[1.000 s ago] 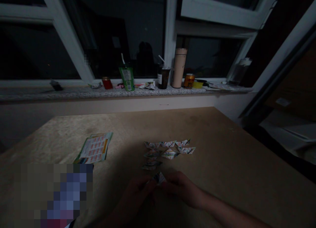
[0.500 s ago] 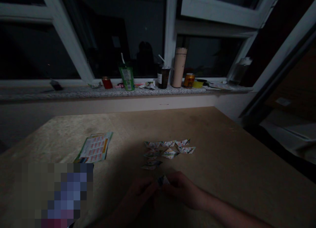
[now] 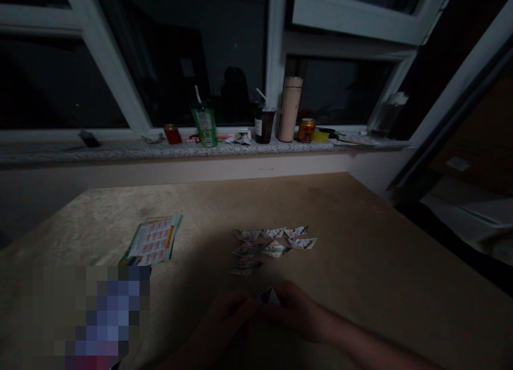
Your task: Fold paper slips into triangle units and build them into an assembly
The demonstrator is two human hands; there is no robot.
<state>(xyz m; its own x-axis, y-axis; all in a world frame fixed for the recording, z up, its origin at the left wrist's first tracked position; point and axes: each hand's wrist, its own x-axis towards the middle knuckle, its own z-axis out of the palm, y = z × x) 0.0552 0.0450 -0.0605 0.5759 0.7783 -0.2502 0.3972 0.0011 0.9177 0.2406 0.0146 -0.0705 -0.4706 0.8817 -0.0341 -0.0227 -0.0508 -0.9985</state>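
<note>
My left hand (image 3: 224, 319) and my right hand (image 3: 298, 311) meet low at the near edge of a wooden table (image 3: 360, 242), fingers pinched together on a small folded paper piece (image 3: 268, 296) with printed colours. Just beyond my fingertips lie several similar folded paper pieces (image 3: 274, 242) in loose rows on the tabletop. A printed leaflet (image 3: 152, 246) lies flat to the left of them. The room is dim, so finger detail is faint.
A stone windowsill (image 3: 120, 151) behind the table carries a green cup with a straw (image 3: 204, 125), a dark cup (image 3: 264, 125), a tall beige flask (image 3: 290, 109), a red can (image 3: 172, 133) and an orange can (image 3: 306, 130). A blurred patch covers the near left.
The folded piece between my fingers has sunk slightly toward the table and turned, and both hands have closed in a little tighter around it. The pieces on the table have not moved.
</note>
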